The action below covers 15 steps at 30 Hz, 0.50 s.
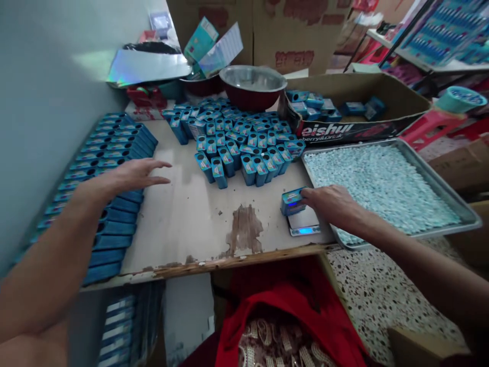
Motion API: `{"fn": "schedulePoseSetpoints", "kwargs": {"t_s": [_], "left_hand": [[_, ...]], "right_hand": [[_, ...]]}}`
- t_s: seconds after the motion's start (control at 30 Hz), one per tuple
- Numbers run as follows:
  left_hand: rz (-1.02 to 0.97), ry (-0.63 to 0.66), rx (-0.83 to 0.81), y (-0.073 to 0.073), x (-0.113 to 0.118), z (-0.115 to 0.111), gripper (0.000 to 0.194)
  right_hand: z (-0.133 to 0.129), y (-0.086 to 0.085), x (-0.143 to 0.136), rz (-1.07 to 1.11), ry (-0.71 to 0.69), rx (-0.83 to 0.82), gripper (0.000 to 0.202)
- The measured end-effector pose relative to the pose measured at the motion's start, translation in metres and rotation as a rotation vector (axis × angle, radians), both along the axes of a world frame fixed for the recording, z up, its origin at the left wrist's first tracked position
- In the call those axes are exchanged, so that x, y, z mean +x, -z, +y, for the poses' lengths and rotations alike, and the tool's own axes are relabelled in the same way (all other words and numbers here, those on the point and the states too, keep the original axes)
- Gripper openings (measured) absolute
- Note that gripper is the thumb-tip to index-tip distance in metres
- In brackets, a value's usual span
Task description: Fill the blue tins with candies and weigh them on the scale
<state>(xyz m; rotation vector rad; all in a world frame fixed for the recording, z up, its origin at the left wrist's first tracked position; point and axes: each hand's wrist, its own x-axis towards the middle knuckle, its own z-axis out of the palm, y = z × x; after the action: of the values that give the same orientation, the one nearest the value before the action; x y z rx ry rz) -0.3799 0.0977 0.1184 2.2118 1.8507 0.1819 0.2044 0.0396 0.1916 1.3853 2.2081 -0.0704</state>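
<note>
My right hand (330, 204) grips a small blue printed box (292, 201) by its right end, at a small digital scale (304, 222) with a lit blue display. Whether the box touches the weighing plate I cannot tell. My left hand (141, 175) is in the air at the left, thumb and fingers apart, with nothing in it. Beside and below it stand long rows of similar blue boxes (118, 214). Further back on the table, a loose group of blue boxes (233, 140) stands upright with dark round holes in their tops.
A metal tray (473, 220) of pale mint-coloured pellets lies right of the scale. Behind it sits an open carton (344, 130) with several blue boxes. A steel bowl (252, 92) stands at the back. The wooden table edge (229, 262) runs in front, and a wall borders the left.
</note>
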Motion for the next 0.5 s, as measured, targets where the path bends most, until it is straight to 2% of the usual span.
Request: {"fn": "schedulePoseSetpoints", "kwargs": {"t_s": [0.07,0.17,0.23,0.3,0.33,0.4,0.47,0.5], "left_hand": [[-0.059,0.075,0.069,0.009,0.029,-0.018,0.094],[-0.175,0.119,0.148,0.021,0.079,-0.046,0.078],[-0.262,0.128,0.149,0.025,0.112,-0.066,0.065],[-0.306,0.126,0.109,0.029,0.14,-0.086,0.06],[-0.313,0.123,0.083,0.031,0.151,-0.096,0.06],[-0.316,0.111,0.043,0.038,0.166,-0.113,0.063],[-0.33,0.08,0.04,0.045,0.173,-0.127,0.065],[-0.339,0.058,0.053,0.049,0.176,-0.133,0.064]], "right_hand": [[-0.014,0.007,0.02,0.01,0.085,0.024,0.036],[-0.03,0.024,0.037,0.136,0.153,0.061,0.034],[-0.034,0.033,0.05,0.344,0.188,0.08,0.03],[-0.03,0.04,0.071,0.684,0.291,0.073,0.024],[-0.025,0.043,0.085,0.9,0.39,0.05,0.019],[-0.012,0.046,0.117,1.358,0.687,-0.038,0.011],[0.001,0.052,0.149,1.698,1.059,-0.102,0.028],[0.005,0.057,0.163,1.782,1.219,-0.106,0.038]]}}
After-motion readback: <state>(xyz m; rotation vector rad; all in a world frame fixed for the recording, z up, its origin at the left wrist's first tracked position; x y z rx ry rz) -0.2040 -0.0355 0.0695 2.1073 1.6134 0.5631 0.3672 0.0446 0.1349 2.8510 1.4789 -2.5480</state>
